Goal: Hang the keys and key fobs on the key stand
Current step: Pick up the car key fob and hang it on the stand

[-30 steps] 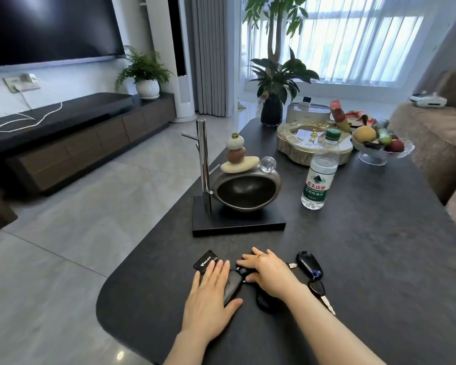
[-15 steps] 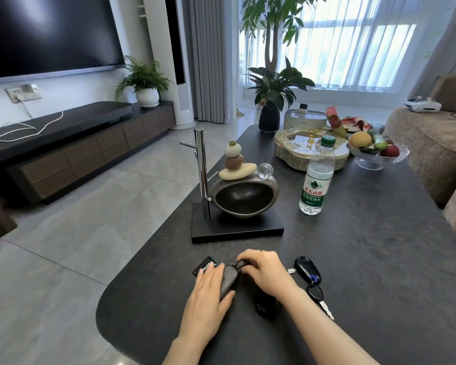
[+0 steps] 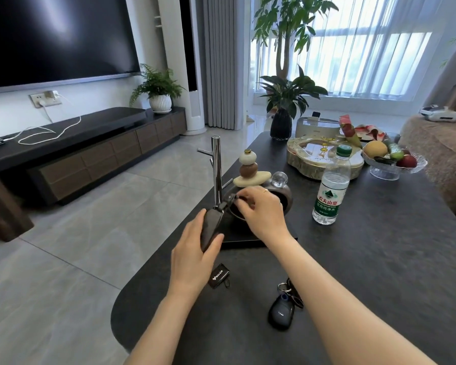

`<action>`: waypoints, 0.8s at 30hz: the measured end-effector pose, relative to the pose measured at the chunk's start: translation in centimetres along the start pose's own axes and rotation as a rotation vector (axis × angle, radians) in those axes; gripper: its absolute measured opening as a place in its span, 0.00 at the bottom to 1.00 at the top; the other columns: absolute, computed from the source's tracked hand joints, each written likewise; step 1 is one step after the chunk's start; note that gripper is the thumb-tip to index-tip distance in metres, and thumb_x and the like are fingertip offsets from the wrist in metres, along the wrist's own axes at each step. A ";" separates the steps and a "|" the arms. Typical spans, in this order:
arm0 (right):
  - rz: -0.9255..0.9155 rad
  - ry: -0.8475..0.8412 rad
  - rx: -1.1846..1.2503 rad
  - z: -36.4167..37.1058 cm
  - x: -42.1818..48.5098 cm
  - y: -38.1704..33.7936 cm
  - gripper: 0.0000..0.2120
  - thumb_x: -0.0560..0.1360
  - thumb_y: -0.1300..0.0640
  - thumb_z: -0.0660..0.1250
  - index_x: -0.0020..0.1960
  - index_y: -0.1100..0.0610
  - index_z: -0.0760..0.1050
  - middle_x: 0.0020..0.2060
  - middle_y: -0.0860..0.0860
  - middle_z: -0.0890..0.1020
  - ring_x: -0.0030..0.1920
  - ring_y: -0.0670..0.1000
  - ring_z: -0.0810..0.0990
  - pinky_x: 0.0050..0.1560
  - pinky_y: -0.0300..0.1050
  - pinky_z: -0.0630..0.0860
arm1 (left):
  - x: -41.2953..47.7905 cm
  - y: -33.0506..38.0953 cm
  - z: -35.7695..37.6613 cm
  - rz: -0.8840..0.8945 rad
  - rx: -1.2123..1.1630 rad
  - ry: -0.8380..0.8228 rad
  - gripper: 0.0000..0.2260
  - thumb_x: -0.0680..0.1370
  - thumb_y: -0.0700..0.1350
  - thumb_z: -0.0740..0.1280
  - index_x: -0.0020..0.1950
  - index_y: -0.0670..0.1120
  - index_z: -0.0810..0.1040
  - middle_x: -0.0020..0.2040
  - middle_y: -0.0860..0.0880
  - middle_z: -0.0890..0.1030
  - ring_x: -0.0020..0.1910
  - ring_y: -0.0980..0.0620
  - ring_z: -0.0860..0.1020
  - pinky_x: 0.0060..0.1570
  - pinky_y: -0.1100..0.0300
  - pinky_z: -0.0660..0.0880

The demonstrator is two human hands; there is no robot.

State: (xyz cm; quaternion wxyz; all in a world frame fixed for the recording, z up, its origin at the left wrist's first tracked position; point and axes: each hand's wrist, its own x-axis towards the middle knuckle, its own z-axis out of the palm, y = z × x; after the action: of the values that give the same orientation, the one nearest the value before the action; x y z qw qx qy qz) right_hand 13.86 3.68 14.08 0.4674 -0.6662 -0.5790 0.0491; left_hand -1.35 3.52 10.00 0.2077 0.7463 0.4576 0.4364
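The key stand (image 3: 216, 164) is a chrome post with short pegs on a black base, beside a dark bowl topped with stacked stones. My left hand (image 3: 195, 254) grips a dark grey key fob (image 3: 211, 227) lifted off the table, just in front of the post. My right hand (image 3: 261, 209) pinches the fob's ring and strap at its upper end, close to the post's lower pegs. On the table lie a small black tag fob (image 3: 219, 275) and a black car key fob (image 3: 281, 310) with a ring of keys.
A water bottle (image 3: 329, 188) stands right of the stand. Farther back are a lidded snack tray (image 3: 313, 159), a glass fruit bowl (image 3: 395, 162) and a potted plant (image 3: 282, 125). The dark table's rounded edge (image 3: 121, 299) is at my left; a sofa (image 3: 442, 154) is at the right.
Both hands have lifted the dark grey fob off the table and carried it forward to the stand's post. The black tag and the other fob stay on the table.
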 end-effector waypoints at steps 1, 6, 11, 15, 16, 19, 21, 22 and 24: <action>0.056 -0.006 0.125 0.0 0.4 -0.5 0.04 0.71 0.59 0.67 0.44 0.58 0.78 0.41 0.53 0.82 0.46 0.54 0.81 0.49 0.46 0.75 | 0.4 0.1 -0.3 -0.027 -0.070 0.010 0.25 0.73 0.48 0.66 0.69 0.50 0.66 0.63 0.53 0.74 0.62 0.55 0.72 0.59 0.63 0.66; 0.252 -0.110 0.743 -1.0 2.6 -2.0 0.07 0.71 0.70 0.65 0.37 0.60 0.73 0.32 0.56 0.81 0.31 0.46 0.83 0.36 0.37 0.82 | 2.1 -0.1 -2.2 -0.271 -0.643 -0.063 0.17 0.74 0.42 0.65 0.63 0.48 0.73 0.53 0.60 0.80 0.54 0.63 0.77 0.56 0.69 0.74; 0.129 -0.149 0.481 -2.1 6.0 -4.0 0.04 0.66 0.66 0.71 0.38 0.58 0.80 0.24 0.45 0.81 0.26 0.43 0.78 0.31 0.30 0.74 | 3.2 -1.4 -3.5 -0.473 -1.257 -0.251 0.15 0.69 0.46 0.65 0.49 0.38 0.80 0.45 0.41 0.86 0.48 0.45 0.83 0.39 0.57 0.81; 0.064 -0.188 0.297 -1.8 8.8 -6.2 0.05 0.65 0.59 0.74 0.40 0.57 0.83 0.28 0.47 0.81 0.27 0.39 0.76 0.38 0.32 0.76 | 3.9 -1.4 -3.1 -0.519 -1.507 -0.356 0.21 0.60 0.50 0.76 0.49 0.40 0.83 0.49 0.39 0.84 0.52 0.43 0.82 0.42 0.53 0.82; 0.047 -0.194 0.265 -1.7 9.4 -6.8 0.04 0.65 0.58 0.74 0.40 0.56 0.83 0.29 0.47 0.81 0.29 0.39 0.77 0.42 0.36 0.77 | 4.2 -1.4 -3.0 -0.527 -1.543 -0.357 0.19 0.62 0.50 0.74 0.48 0.41 0.83 0.49 0.40 0.85 0.52 0.44 0.82 0.42 0.53 0.82; 0.000 -0.168 0.169 -1.2 11.0 -7.9 0.03 0.65 0.58 0.73 0.39 0.55 0.83 0.29 0.45 0.80 0.37 0.45 0.79 0.50 0.46 0.78 | 5.3 -1.3 -2.5 -0.562 -1.615 -0.321 0.16 0.68 0.50 0.64 0.46 0.42 0.84 0.47 0.41 0.85 0.50 0.46 0.83 0.40 0.55 0.82; -0.032 -0.152 0.081 -0.7 11.7 -8.4 0.03 0.66 0.57 0.73 0.39 0.55 0.83 0.31 0.47 0.80 0.43 0.49 0.80 0.52 0.50 0.78 | 5.9 -1.6 -2.0 -0.582 -1.662 -0.291 0.16 0.69 0.50 0.63 0.46 0.41 0.83 0.46 0.41 0.85 0.48 0.45 0.83 0.39 0.55 0.82; -0.050 -0.150 0.035 -0.5 12.0 -8.6 0.03 0.66 0.57 0.73 0.39 0.54 0.83 0.33 0.48 0.81 0.44 0.50 0.80 0.53 0.51 0.78 | 6.1 -1.8 -1.8 -0.586 -1.686 -0.277 0.17 0.68 0.50 0.63 0.46 0.40 0.83 0.46 0.40 0.85 0.48 0.45 0.83 0.39 0.55 0.82; -0.075 -0.143 -0.036 0.0 12.5 -8.8 0.03 0.66 0.56 0.73 0.40 0.54 0.83 0.35 0.49 0.81 0.45 0.51 0.80 0.51 0.51 0.78 | 6.5 -2.1 -1.4 -0.587 -1.720 -0.254 0.16 0.68 0.47 0.64 0.49 0.39 0.82 0.47 0.40 0.85 0.48 0.44 0.83 0.39 0.54 0.82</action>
State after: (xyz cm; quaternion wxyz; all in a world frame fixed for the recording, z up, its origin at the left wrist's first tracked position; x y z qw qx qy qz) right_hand 11.49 12.93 26.01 0.4143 -0.6472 -0.6362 0.0687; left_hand -2.22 9.99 12.24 0.8428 0.2306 0.1202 0.4712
